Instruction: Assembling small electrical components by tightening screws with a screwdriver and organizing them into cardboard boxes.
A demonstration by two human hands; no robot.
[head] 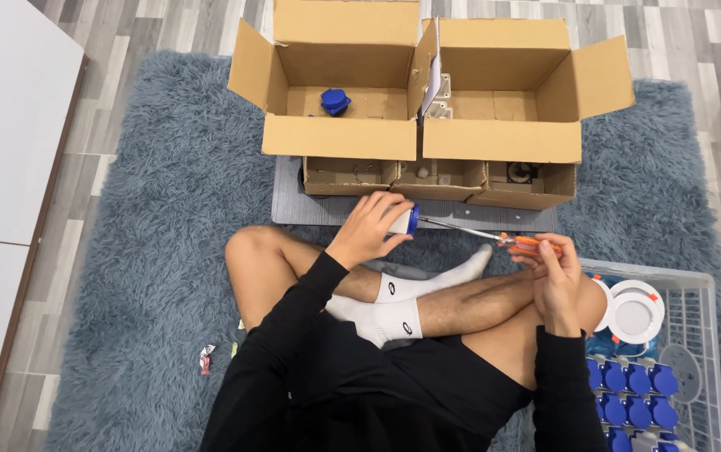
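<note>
We sit cross-legged on the shaggy grey-blue rug (pixel 151 251), and our left hand (pixel 370 228) is closed around a small white cylindrical part with a blue cap (pixel 405 221), held just above the left knee. Our right hand (pixel 549 266) grips the orange handle of a slim screwdriver (pixel 503 239), whose metal shaft runs toward nine o'clock until its tip meets the blue cap. At twelve o'clock stand two open brown cardboard boxes (pixel 427 92); the left one holds a single blue-capped piece (pixel 335 101), which suggests that little has been put away so far. At four o'clock a grey wire basket (pixel 700 289) carries round white discs (pixel 635 310) and rows of many blue-capped parts (pixel 628 381), so we judge that most of the work remains.
</note>
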